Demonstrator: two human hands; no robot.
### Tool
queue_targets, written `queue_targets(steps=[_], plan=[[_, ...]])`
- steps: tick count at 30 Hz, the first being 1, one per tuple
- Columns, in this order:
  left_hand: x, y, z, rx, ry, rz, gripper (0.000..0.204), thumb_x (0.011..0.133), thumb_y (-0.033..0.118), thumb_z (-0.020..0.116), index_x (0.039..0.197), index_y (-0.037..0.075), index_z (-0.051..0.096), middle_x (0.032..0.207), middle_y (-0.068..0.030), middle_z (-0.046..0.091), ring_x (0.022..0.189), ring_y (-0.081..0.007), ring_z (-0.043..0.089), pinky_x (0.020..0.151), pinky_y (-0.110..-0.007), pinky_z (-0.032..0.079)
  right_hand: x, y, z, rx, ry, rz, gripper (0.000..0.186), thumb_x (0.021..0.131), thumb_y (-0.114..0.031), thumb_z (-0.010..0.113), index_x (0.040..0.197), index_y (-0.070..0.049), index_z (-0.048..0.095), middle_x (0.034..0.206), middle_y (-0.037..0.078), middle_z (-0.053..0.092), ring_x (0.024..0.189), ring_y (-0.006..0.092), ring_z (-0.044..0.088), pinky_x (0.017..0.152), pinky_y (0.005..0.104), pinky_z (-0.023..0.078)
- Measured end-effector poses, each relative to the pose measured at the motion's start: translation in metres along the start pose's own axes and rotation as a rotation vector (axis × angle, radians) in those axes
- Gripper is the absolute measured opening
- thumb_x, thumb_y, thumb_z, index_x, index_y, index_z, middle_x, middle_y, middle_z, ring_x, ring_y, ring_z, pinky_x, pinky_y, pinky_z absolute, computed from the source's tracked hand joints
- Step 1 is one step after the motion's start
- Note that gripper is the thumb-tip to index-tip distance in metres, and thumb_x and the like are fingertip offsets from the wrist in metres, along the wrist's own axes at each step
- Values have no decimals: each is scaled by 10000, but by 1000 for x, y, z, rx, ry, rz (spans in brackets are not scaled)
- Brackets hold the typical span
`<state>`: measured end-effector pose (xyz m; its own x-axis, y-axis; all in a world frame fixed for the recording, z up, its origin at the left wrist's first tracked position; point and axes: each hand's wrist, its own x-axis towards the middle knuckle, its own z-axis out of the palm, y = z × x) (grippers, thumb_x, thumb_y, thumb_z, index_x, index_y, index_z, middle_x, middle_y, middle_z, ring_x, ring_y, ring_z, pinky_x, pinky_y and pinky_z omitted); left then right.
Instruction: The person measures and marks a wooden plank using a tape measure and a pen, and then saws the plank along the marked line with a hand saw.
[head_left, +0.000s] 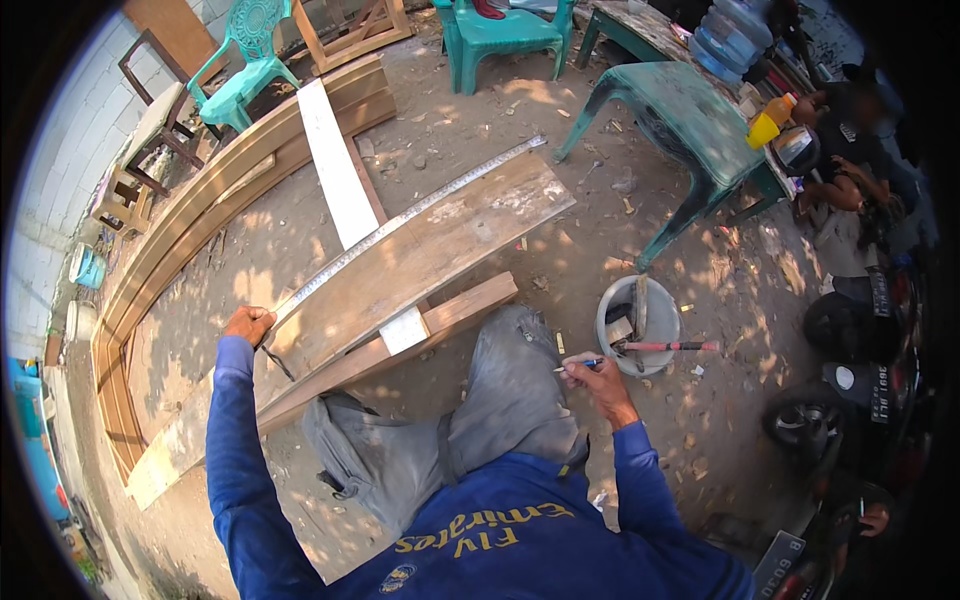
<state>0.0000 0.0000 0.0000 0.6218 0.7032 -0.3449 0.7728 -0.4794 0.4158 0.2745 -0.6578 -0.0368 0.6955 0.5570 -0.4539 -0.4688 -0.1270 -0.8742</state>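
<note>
A wide wooden board (430, 245) lies slanted before my knees. Along its far edge runs a long silver measuring strip (400, 220). My left hand (250, 325) is closed in a pinch at the strip's near end, and a dark strap (278, 364) hangs beside the fingers. Over my right thigh, my right hand (597, 385) grips a slim blue pen (592, 363), its tip pointing left. Under the board are a narrower wooden beam (465, 305) and a white plank (335, 165) that crosses beneath it.
A pale bucket (672, 300) holding tools, one with a red handle (680, 346), stands right of my knee. Long timbers (190, 240) lie at left. Green plastic chairs (250, 70) and a green stool (680, 105) stand beyond. At right are motorcycles (810, 420) and a seated person (850, 150).
</note>
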Motion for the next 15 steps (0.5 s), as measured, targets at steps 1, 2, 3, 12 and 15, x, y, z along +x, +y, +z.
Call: queue_targets(steps=[1, 2, 3, 12, 15], plan=[[1, 4, -5, 13, -16, -16, 356, 903, 386, 755, 878, 33, 788, 715, -85, 709, 684, -211, 662, 712, -387, 518, 0, -3, 5, -4, -17, -8, 253, 960, -161, 766, 1117, 36, 752, 977, 137, 780, 883, 166, 740, 792, 295, 582], [3, 8, -9, 25, -31, -32, 345, 905, 384, 751, 887, 42, 787, 709, -92, 699, 685, -201, 663, 706, -382, 517, 2, -5, 10, -9, -35, -16, 272, 961, -161, 760, 1133, 50, 749, 992, 141, 783, 895, 165, 739, 810, 296, 584], [-1, 11, 0, 5, -34, -37, 345, 905, 384, 751, 887, 42, 787, 709, -92, 699, 685, -201, 663, 706, -382, 517, 3, -13, 8, -29, -36, -14, 272, 961, -161, 760, 1133, 50, 749, 992, 141, 783, 895, 165, 739, 810, 296, 584], [14, 15, 32, 173, 238, -27, 279, 914, 385, 745, 891, 114, 807, 783, -155, 746, 745, -335, 722, 742, -451, 552, 76, -79, 76, -287, -167, -167, 207, 947, -144, 765, 1068, 23, 780, 889, 87, 774, 771, 104, 679, 692, 251, 526], [10, 18, 41, 289, 361, -74, 274, 921, 400, 724, 926, 141, 813, 877, -186, 766, 857, -397, 743, 806, -482, 575, 140, -104, 128, -399, -191, -315, 240, 936, -165, 762, 1064, 37, 784, 896, 69, 773, 813, 89, 682, 728, 250, 530]])
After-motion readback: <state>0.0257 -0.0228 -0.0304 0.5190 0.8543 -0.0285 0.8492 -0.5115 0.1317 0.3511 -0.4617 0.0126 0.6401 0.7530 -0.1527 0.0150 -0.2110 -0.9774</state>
